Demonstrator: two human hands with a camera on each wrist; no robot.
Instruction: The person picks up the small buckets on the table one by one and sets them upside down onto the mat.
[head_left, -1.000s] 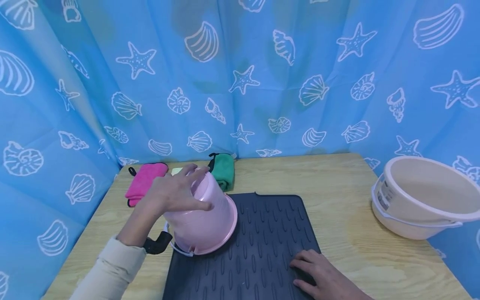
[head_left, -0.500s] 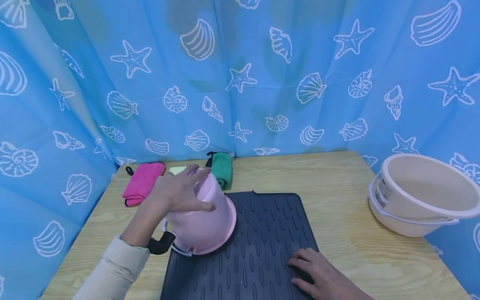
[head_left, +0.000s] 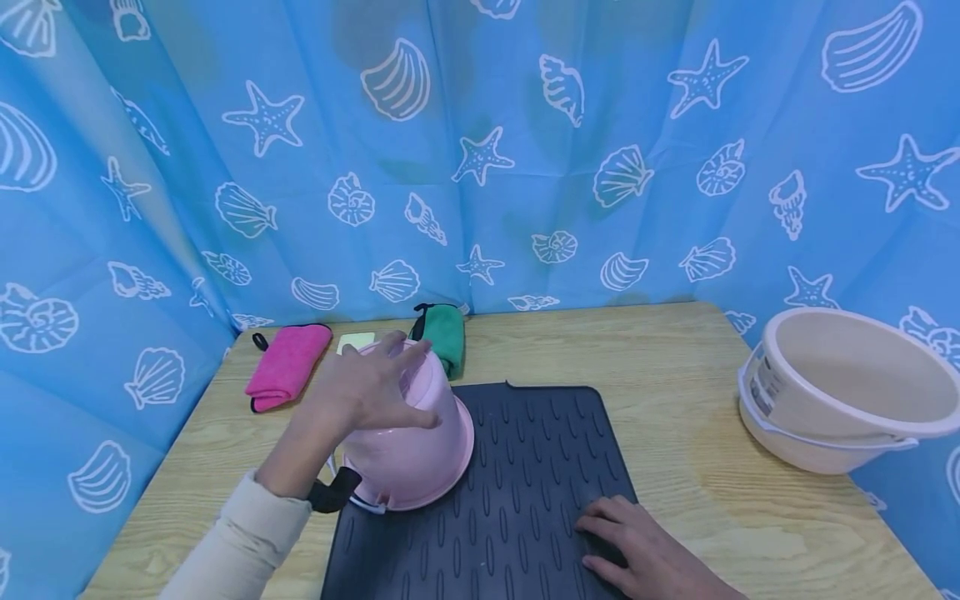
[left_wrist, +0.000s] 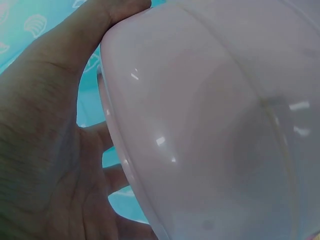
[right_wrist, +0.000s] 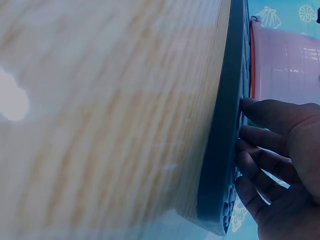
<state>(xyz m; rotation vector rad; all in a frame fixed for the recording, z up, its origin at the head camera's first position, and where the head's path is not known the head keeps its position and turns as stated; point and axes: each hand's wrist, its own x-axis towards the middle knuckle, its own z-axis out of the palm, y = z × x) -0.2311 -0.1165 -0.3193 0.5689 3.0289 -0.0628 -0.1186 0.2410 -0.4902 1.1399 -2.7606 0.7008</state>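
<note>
An upside-down pink bucket stands on the left part of the dark ribbed mat, its wide rim down and its white handle hanging at the lower left. My left hand grips the raised base from above, fingers and thumb spread round it. In the left wrist view the fingers of my left hand pass behind the base edge of the bucket, their tips hidden. My right hand rests with loosely bent fingers near the mat's right edge, holding nothing; the right wrist view shows its fingertips touching the mat.
Behind the bucket lie a folded pink cloth, a rolled green cloth and a pale yellow item, partly hidden. A beige basin with a handle stands at the table's right edge. A blue shell-print curtain encloses the table.
My left hand has shifted slightly to the right, and the bucket's raised base has tipped right with it while its rim stays put. My right hand has kept its place on the mat.
</note>
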